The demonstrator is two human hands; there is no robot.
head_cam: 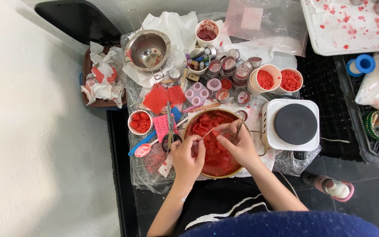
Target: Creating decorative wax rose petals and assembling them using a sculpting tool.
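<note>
Mid-step over the round pan of red wax (216,160), just at nine o'clock of the white hotplate (294,124): left hand (187,158) pinched on a thin wick (203,137), right hand (237,140) pinching its other end. Next, probably, calls for steady tension

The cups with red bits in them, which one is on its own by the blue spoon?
The small cup of red chunks left of the big bowl; the other two touch, beside the hot plate.

A shiny metal bowl (148,49) sits on crumpled white paper (172,26), beside a glossy white hotplate (291,124) with a matt black top and clear crinkled plastic sheeting (148,175).
</note>
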